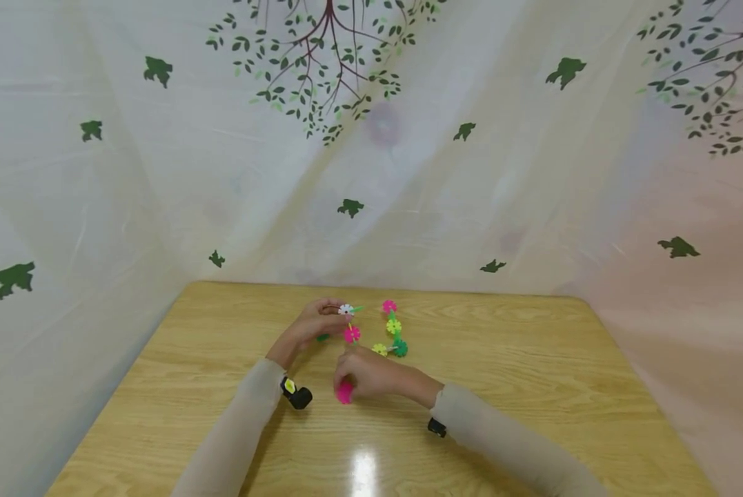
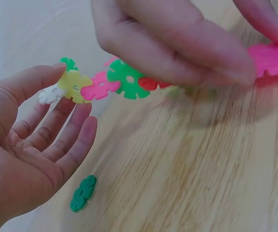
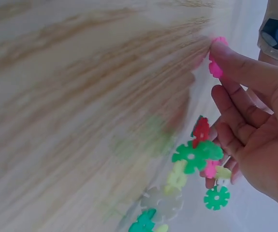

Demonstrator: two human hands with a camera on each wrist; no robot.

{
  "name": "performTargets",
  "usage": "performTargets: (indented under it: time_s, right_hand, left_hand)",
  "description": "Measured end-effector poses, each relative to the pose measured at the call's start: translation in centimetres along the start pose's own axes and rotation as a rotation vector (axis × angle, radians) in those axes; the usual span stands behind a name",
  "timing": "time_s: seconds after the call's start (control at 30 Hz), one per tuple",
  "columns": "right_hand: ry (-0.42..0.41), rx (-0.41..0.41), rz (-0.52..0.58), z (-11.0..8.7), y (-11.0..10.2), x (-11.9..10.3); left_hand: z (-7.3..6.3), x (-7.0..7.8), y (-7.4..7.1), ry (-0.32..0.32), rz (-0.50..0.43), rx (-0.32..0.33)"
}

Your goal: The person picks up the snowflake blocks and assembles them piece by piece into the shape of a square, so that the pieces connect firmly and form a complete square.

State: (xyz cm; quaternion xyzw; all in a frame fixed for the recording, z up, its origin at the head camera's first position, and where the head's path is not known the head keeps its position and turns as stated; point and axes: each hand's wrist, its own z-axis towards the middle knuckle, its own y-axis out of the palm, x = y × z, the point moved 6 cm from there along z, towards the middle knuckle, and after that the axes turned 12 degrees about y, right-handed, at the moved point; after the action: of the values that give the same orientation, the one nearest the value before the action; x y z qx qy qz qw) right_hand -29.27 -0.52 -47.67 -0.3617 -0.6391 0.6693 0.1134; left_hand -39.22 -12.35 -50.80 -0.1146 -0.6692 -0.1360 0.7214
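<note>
A chain of interlocking snowflake discs in pink, green, yellow, white and red lies between and beyond my hands in the head view. My left hand pinches its end, thumb on top and fingers beneath, at a yellow disc and a white disc. My right hand pinches a separate pink disc between thumb and forefinger, close over the table. In the head view the right hand covers part of the chain. A loose dark green disc lies on the table below the left hand.
The chain's far part bends away to the right, ending at a pink disc. A wooden table carries everything. Behind it hangs a pale cloth printed with leaves and branches.
</note>
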Motion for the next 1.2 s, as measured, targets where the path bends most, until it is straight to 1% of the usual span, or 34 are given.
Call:
performTargets:
  time_s: [0.07,0.13,0.3,0.4,0.5,0.57,0.67,0.83,0.9,1.0,1.07,1.13,1.2]
  right_hand:
    - [0.016,-0.031,0.012,-0.3,0.0,0.0]
    - [0.032,-0.067,0.049,-0.5,0.0,0.0]
    - [0.072,-0.148,0.185,-1.0,0.3,0.5]
    - [0.075,-0.170,0.272,-1.2,0.3,0.8]
    - [0.058,-0.151,0.366,-1.4,-0.3,1.5]
    - [0.060,-0.114,0.431,-1.6,-1.1,2.3]
    - [0.088,-0.024,0.509,-1.8,-2.6,4.0]
    - [0.171,0.135,0.602,-2.0,-5.0,6.7]
    - [0.219,0.200,0.644,-2.0,-5.7,7.7]
    - [0.309,0.290,0.732,-2.2,-6.2,9.0]
    - [0.354,0.342,0.803,-2.2,-6.3,9.6]
    - [0.386,0.380,0.868,-2.1,-6.3,10.1]
    - [0.394,0.417,0.905,-1.8,-6.4,10.5]
  left_hand:
    - [0.0,0.1,0.1,0.001,0.005,0.008]
    - [-0.1,0.2,0.2,0.007,0.016,0.011]
    - [-0.3,0.3,0.1,0.038,0.029,0.022]
    - [-0.6,0.4,0.0,0.050,0.044,0.031]
    - [-0.8,0.5,-0.1,0.051,0.059,0.035]
    - [-0.9,0.6,-0.1,0.054,0.069,0.026]
    - [-0.8,0.7,0.1,0.068,0.068,0.018]
    - [-0.8,0.8,0.3,0.097,0.058,0.018]
    - [-0.9,0.8,0.5,0.103,0.060,0.020]
    - [-1.0,0.7,0.7,0.107,0.061,0.024]
    - [-1.1,0.7,0.8,0.102,0.064,0.032]
    - [-1.1,0.6,1.0,0.097,0.064,0.042]
    - [-1.1,0.7,1.1,0.097,0.064,0.052]
